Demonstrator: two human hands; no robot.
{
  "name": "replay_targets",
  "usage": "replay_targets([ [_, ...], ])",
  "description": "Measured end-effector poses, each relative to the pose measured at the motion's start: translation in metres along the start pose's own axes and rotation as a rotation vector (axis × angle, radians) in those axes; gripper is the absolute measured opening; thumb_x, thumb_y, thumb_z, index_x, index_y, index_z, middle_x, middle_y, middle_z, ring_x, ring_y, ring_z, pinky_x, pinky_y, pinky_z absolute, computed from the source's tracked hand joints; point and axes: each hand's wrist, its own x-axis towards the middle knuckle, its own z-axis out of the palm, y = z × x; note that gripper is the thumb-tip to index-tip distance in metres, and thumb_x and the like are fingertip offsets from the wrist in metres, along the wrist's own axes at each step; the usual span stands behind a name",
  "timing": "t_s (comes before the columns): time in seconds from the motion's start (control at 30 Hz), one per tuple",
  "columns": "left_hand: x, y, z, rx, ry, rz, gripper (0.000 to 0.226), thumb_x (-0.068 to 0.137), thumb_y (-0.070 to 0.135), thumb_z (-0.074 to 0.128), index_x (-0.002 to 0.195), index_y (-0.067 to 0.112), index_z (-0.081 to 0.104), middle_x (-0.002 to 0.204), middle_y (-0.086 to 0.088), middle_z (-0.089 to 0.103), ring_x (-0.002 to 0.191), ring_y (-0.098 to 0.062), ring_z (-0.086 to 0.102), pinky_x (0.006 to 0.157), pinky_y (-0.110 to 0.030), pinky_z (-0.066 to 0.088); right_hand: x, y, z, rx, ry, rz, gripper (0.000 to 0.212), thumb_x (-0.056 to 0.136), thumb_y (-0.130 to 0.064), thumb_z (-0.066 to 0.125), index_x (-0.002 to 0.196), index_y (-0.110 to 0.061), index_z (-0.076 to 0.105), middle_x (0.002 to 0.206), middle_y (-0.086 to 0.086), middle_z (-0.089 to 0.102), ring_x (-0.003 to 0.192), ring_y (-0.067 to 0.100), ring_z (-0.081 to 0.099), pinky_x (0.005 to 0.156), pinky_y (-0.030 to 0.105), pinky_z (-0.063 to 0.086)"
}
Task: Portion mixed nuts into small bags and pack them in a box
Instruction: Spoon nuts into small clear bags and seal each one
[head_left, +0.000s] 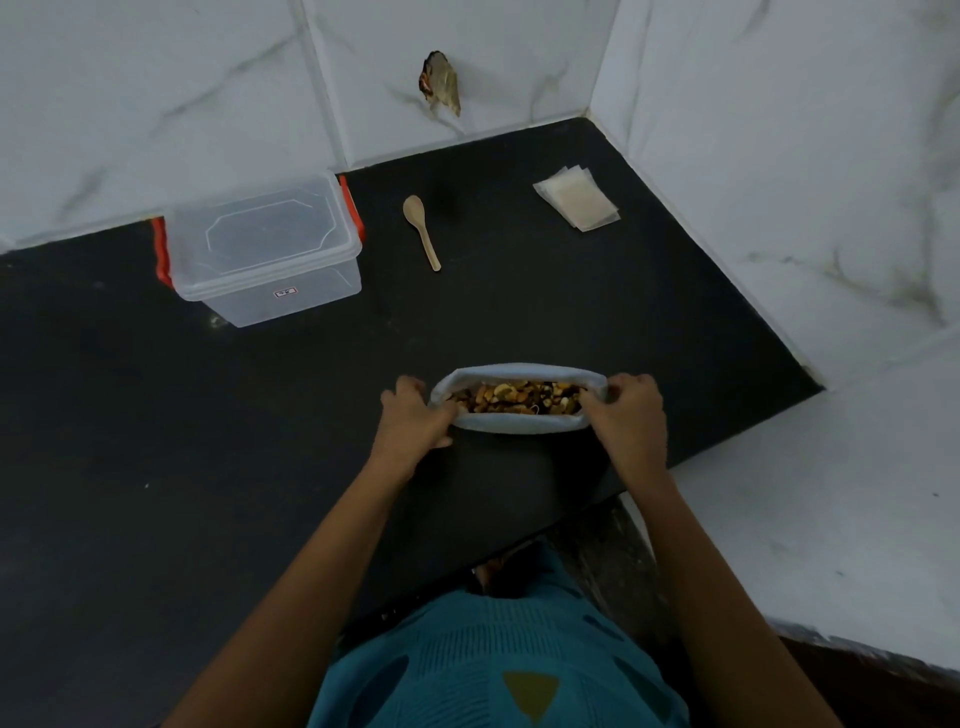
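Left grip (415, 415) and right grip (626, 415) pinch the nut bag (519, 425) by 2 rim ends — counter (519, 312) edge nearby.

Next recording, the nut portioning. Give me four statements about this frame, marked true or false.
1. The left hand and right hand both grip the rim of the open nut bag. True.
2. The wooden spoon is held in one hand. False: it lies untouched on the counter.
3. The clear box has its lid on. True.
4. The small bags are packed in the box. False: they lie stacked on the counter, apart from it.
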Motion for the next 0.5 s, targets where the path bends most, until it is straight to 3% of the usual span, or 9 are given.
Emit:
replay_targets([
  [0.07,0.000,0.000,0.003,0.271,0.120,0.203,0.048,0.088,0.020,0.059,0.129,0.008,0.038,0.128,-0.011,0.034,0.101,-0.023,0.052,0.078,-0.027,0.047,0.001,-0.002,0.000,0.040,-0.035,-0.037,0.034,0.085,-0.016,0.060,0.117,-0.006,0.053,0.116,0.010,0.048,0.100,0.022,0.053,0.082,0.032,0.045],
  [0.17,0.000,0.005,0.005,0.344,0.195,0.393,0.026,0.092,0.016,0.053,0.116,0.007,0.053,0.118,-0.011,0.049,0.092,-0.016,0.054,0.075,-0.024,0.045,0.004,0.000,0.002,-0.006,-0.040,-0.120,0.024,0.088,-0.012,0.057,0.111,-0.006,0.056,0.109,0.011,0.055,0.096,0.022,0.057,0.080,0.034,0.048],
  [0.23,0.003,0.005,0.002,0.354,0.254,0.464,0.019,0.093,0.011,0.050,0.110,0.007,0.058,0.111,-0.011,0.057,0.092,-0.016,0.059,0.073,-0.023,0.049,0.009,0.000,-0.003,0.024,-0.012,-0.138,0.017,0.088,-0.007,0.056,0.104,-0.005,0.062,0.101,0.010,0.060,0.086,0.015,0.056,0.070,0.023,0.045],
  [0.33,0.006,0.005,-0.003,0.356,0.334,0.541,0.017,0.094,0.010,0.049,0.106,0.008,0.061,0.106,-0.010,0.061,0.093,-0.019,0.063,0.075,-0.029,0.055,0.014,-0.002,-0.013,0.147,0.051,-0.074,0.011,0.083,-0.003,0.059,0.089,-0.012,0.063,0.083,0.000,0.058,0.068,0.004,0.051,0.056,0.010,0.039],
  [0.4,0.009,0.006,-0.002,0.436,0.361,0.554,0.017,0.093,0.010,0.050,0.105,0.006,0.062,0.106,-0.012,0.060,0.092,-0.021,0.062,0.076,-0.032,0.055,0.014,-0.003,-0.011,0.178,0.056,-0.039,0.012,0.081,-0.002,0.059,0.081,-0.014,0.062,0.077,-0.001,0.058,0.068,0.008,0.054,0.059,0.018,0.045],
  [0.5,0.013,0.002,0.000,0.674,0.263,0.483,0.017,0.093,0.012,0.051,0.105,0.004,0.060,0.106,-0.015,0.058,0.091,-0.023,0.059,0.075,-0.029,0.050,0.016,0.004,-0.005,-0.004,-0.102,-0.026,0.005,0.084,-0.007,0.059,0.087,-0.010,0.062,0.091,0.006,0.058,0.079,0.014,0.053,0.066,0.026,0.041],
])
